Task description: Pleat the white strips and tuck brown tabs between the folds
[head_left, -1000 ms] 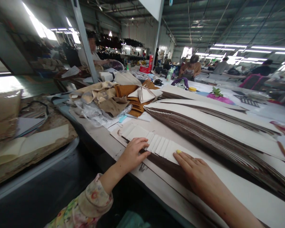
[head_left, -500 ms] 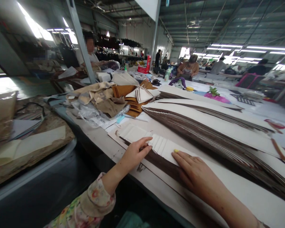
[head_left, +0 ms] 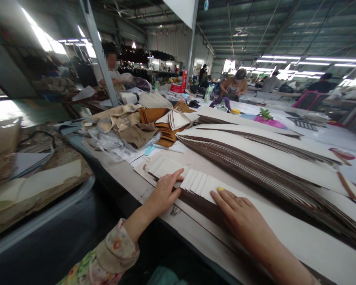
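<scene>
A fanned row of long white strips [head_left: 200,183] with dark brown undersides lies along the near edge of the table [head_left: 130,174]. My left hand [head_left: 164,192] rests at the left end of the fan, its fingers curled and pressed on the edges of the strips. My right hand [head_left: 237,211] lies flat on the white strips to the right, fingers stretched out, a yellow-painted nail at the front. A second batch of white strips [head_left: 163,165] sits just beyond my left hand.
Larger fanned stacks of white and brown sheets [head_left: 255,154] fill the table to the right. Tan and brown fabric pieces [head_left: 136,122] and clear plastic [head_left: 112,140] are heaped behind. A cluttered bench [head_left: 32,174] stands at left. Other people work at far tables.
My left hand has slid to the right along the fan, pushing the strips closer together. My right hand has stayed flat on the strips.
</scene>
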{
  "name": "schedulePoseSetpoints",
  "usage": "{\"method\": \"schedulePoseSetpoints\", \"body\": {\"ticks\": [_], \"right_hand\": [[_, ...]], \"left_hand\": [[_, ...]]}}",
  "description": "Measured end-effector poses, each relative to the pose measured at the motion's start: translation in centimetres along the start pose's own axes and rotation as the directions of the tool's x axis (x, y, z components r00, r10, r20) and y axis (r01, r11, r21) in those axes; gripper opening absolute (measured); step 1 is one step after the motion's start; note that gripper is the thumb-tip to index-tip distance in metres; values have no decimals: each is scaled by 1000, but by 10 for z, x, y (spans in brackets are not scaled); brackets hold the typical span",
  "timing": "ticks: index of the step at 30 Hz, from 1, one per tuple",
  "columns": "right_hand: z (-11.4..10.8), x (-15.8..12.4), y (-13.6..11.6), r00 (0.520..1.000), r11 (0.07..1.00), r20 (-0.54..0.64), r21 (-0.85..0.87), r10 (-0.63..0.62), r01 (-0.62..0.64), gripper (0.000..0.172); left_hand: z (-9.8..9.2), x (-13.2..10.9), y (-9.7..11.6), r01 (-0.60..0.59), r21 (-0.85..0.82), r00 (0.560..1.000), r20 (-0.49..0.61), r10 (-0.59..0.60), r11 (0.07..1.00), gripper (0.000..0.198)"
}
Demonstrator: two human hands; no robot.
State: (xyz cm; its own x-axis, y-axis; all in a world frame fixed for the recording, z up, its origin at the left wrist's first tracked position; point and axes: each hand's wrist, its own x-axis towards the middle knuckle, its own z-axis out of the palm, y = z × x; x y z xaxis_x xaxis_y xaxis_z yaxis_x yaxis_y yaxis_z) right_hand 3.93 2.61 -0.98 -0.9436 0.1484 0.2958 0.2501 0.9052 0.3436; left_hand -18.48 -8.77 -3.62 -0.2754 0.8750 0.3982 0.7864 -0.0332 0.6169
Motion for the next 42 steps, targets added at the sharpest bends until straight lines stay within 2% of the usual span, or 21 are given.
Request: {"method": "schedulePoseSetpoints", "body": {"ticks": [6,10,15,25,28,30,32,34,36,39,42], "right_hand": [[0,-8,6,997,994,-5,-75,-75,74,53],[1,-12,6,998,994,2,-88,-69,69,54],[0,-10,4,998,993,-9,-94,-69,68,54],[1,-3,1,999,995,-19,-87,-50,49,53],[0,-4,2,999,998,-21,-43,-39,38,50],[-2,-4,2,1000,1000,-24,0,-19,19,42],[-4,-4,1,1000,999,-21,42,16,-15,35],[-5,-2,-2,998,997,-7,59,56,-55,36],[-5,1,-6,995,994,-4,53,95,-95,38],[-3,4,-10,990,991,-42,22,132,-131,37],[-2,4,-11,993,995,-67,-18,99,-100,33]], "left_hand": [[1,-1,-5,-50,48,999,8,49,998,45],[-4,0,-10,-73,64,997,11,73,995,45],[-12,3,-16,-140,126,990,41,136,982,23],[-20,7,-18,-166,87,979,138,153,982,30],[-20,9,-16,-155,98,982,120,143,983,24],[-18,9,-13,-154,134,986,85,144,979,24],[-14,8,-11,-185,182,982,55,178,966,28],[-11,7,-9,-240,219,971,47,236,946,28],[-8,7,-7,-273,238,962,49,269,932,24],[-6,11,-2,-255,257,966,19,259,932,26],[-6,15,-1,-224,255,973,1,231,941,29]]}}
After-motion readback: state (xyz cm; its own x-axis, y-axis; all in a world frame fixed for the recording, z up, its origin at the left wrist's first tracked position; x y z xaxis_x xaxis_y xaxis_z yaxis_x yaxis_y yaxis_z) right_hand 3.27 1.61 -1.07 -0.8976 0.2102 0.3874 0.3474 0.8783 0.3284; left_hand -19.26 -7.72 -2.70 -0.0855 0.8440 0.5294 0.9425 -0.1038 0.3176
